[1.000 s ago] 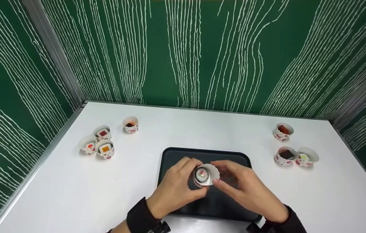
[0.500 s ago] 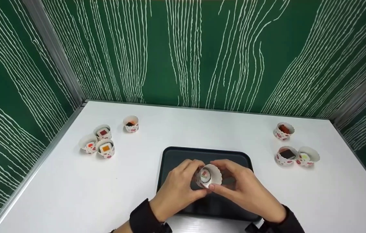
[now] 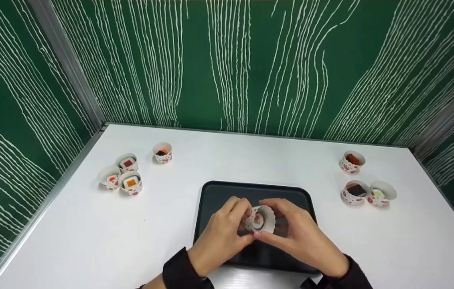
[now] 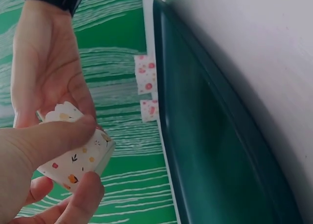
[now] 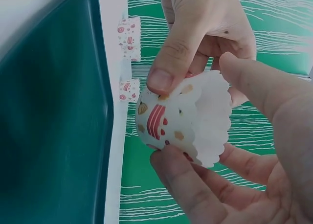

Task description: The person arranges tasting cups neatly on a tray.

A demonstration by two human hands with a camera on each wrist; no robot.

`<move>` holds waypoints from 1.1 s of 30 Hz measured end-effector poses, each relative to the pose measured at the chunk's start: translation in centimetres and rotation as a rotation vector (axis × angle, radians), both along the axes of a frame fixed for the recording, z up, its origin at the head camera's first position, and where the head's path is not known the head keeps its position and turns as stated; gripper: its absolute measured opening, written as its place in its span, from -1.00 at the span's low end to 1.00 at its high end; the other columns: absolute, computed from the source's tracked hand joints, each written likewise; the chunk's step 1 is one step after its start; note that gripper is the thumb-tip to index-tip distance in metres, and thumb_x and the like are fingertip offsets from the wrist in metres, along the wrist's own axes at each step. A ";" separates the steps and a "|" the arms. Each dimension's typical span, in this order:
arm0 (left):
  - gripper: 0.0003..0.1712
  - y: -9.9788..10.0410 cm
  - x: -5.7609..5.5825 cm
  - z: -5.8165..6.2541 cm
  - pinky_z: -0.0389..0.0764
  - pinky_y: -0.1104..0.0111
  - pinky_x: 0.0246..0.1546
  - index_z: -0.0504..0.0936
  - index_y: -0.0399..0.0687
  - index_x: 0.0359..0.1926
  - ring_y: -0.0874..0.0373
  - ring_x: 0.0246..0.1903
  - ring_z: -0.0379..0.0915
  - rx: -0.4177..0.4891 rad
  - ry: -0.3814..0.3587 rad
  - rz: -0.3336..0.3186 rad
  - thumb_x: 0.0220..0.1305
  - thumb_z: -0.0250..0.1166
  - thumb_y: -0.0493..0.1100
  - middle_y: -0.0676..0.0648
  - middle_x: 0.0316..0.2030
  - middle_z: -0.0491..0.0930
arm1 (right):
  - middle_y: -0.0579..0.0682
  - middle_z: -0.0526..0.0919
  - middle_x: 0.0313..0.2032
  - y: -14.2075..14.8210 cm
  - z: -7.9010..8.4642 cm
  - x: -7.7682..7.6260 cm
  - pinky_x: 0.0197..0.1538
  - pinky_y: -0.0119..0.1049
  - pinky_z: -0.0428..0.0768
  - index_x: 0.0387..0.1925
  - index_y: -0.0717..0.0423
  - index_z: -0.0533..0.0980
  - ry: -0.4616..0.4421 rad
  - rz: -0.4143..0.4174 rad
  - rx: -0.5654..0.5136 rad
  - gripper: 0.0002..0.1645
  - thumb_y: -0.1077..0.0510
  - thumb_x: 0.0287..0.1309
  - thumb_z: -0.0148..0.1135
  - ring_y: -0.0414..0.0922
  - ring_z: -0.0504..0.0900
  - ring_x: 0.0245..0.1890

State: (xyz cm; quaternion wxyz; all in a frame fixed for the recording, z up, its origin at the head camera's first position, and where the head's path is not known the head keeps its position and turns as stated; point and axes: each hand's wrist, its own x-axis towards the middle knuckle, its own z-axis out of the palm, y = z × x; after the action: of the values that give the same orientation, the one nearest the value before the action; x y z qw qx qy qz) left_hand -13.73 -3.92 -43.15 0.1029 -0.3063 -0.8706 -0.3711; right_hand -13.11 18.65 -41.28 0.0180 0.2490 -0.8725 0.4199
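A patterned paper baking cup [image 3: 268, 214] is held tilted above the dark tray, its scalloped mouth facing right. Inside it sits a small sushi roll [image 3: 258, 220] with white rice, a dark rim and a pinkish centre. My left hand [image 3: 222, 226] grips the cup's base end, thumb on the near side. From the right, my right hand [image 3: 305, 237] holds the cup near its mouth between thumb and fingers. The right wrist view shows the cup [image 5: 181, 121] between both hands, with the roll hidden; its printed wall [image 4: 80, 163] faces the left wrist view.
The dark rectangular tray [image 3: 221, 194] lies beneath the hands on the white table [image 3: 163, 228]. Several filled paper cups stand at the left, including one with an orange-topped piece [image 3: 131, 183]. More stand at the right, among them one with a dark brown piece [image 3: 356, 190]. Green walls rise behind.
The cup has tipped further, its mouth turning to the right and the roll showing at a steeper slant. My right thumb has slid left along the cup. The other cups stay put.
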 end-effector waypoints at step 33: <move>-0.84 -0.7 -0.7 0.0 0.65 0.61 -0.18 0.68 -0.11 -0.10 0.26 -0.19 0.71 -0.037 0.041 -0.034 0.37 0.44 -0.37 -0.04 -0.15 0.69 | -0.20 0.62 0.11 -0.1 -1.1 -0.5 -0.04 -0.34 0.68 0.31 -0.12 0.50 0.145 -0.052 0.149 -0.26 0.13 0.13 0.64 -0.27 0.63 -0.01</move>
State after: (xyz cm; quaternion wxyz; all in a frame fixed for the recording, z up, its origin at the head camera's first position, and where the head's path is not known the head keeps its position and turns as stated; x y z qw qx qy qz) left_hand -14.38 -4.63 -43.19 0.1086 -0.3307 -0.8697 -0.3501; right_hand -13.59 18.50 -42.39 0.0734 0.2567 -0.9040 0.3340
